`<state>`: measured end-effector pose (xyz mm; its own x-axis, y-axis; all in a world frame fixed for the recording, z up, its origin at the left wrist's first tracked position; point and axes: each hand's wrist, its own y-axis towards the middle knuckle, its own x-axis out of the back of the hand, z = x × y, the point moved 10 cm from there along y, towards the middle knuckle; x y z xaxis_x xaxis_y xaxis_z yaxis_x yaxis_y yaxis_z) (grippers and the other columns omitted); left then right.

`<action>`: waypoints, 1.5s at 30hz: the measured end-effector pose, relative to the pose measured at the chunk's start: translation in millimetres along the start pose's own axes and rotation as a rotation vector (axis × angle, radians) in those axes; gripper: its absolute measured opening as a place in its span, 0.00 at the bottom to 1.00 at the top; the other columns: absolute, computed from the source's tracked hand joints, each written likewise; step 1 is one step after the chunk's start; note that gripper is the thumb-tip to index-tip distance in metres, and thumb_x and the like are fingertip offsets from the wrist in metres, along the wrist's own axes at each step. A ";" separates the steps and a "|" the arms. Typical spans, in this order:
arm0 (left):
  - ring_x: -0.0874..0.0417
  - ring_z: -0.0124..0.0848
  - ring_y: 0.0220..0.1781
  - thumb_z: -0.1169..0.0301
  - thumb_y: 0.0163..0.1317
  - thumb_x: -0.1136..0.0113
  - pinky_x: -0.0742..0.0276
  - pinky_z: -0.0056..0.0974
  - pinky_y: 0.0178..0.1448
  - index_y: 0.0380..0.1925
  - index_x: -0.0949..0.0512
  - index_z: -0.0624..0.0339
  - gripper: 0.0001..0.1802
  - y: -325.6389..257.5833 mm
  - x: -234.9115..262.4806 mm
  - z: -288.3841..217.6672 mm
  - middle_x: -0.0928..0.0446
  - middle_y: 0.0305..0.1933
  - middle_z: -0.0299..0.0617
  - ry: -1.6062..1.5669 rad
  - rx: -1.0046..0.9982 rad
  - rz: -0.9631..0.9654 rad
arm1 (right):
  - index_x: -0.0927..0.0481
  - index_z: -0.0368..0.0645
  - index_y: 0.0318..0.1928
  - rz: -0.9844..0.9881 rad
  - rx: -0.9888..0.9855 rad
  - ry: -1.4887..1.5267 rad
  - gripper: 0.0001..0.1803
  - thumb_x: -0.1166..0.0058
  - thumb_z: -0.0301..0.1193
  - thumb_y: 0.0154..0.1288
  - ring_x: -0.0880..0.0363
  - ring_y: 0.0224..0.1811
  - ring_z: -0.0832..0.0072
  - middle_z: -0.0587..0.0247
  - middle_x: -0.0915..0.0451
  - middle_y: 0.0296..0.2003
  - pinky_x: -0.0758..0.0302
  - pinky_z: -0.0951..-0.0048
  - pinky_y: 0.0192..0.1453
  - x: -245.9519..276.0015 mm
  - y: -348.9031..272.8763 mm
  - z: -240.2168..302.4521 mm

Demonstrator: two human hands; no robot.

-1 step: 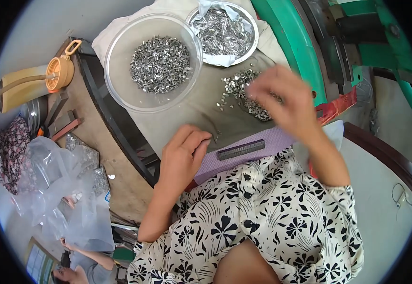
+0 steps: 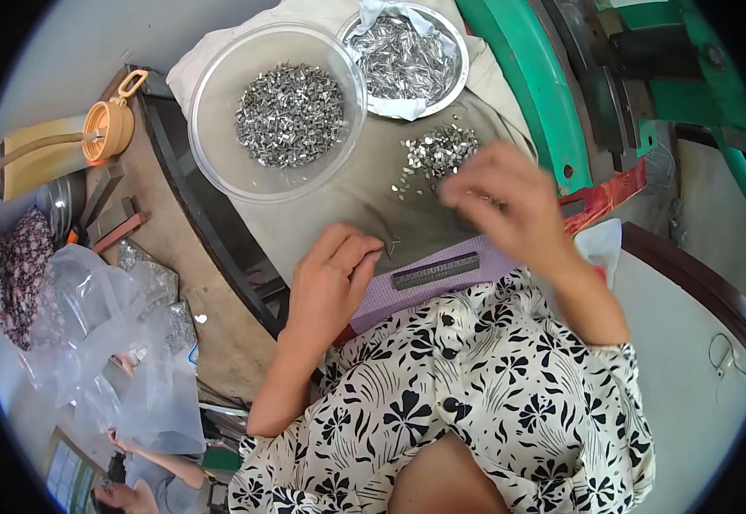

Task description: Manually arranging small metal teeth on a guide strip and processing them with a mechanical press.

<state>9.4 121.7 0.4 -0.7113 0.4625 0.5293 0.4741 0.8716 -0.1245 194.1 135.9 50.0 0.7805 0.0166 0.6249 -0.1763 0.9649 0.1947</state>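
Seen from my remote post, with the black ridged block on the purple mat as clock centre, the left hand sits at 9, fingers bent, beside thin pins at 10; whether it pinches one, I cannot tell. The right hand, blurred, curls between 1 and 2 at the edge of heaped metal bits, which lie at 12; its grip I cannot tell. A clear bowl stands between 10 and 11.

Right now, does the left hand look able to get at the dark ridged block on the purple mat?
Probably yes: the dark ridged block lies right of the left hand with nothing visible standing between them, and the right hand is clear of that path.
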 end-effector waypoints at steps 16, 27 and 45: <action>0.22 0.41 0.38 0.75 0.51 0.30 0.25 0.44 0.40 0.32 0.17 0.58 0.08 0.9 -12.2 -16.9 0.25 0.34 0.39 0.253 -0.096 -0.062 | 0.14 0.45 0.33 0.202 -0.040 -0.167 0.08 0.32 0.28 0.50 0.24 0.36 0.65 0.66 0.23 0.31 0.25 0.64 0.40 -68.4 -21.9 10.0; 0.22 0.40 0.38 0.75 0.54 0.33 0.24 0.44 0.41 0.34 0.19 0.57 0.07 -2.2 -15.9 -18.9 0.26 0.35 0.39 0.310 -0.087 -0.036 | 0.22 0.43 0.29 0.343 0.079 -0.435 0.05 0.41 0.27 0.50 0.24 0.36 0.66 0.62 0.25 0.30 0.23 0.65 0.38 -75.9 -24.6 30.1; 0.20 0.41 0.37 0.77 0.54 0.32 0.23 0.43 0.39 0.33 0.20 0.59 0.07 -4.4 -14.9 -21.0 0.24 0.35 0.40 0.337 -0.109 -0.049 | 0.17 0.38 0.38 -0.142 0.075 -0.304 0.06 0.38 0.25 0.61 0.20 0.40 0.54 0.54 0.18 0.34 0.24 0.59 0.43 23.9 64.3 -32.2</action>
<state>28.7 107.5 10.7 -0.5319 0.3250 0.7820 0.5091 0.8606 -0.0114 220.8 206.8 53.1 0.5880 -0.2064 0.7821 -0.1314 0.9297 0.3441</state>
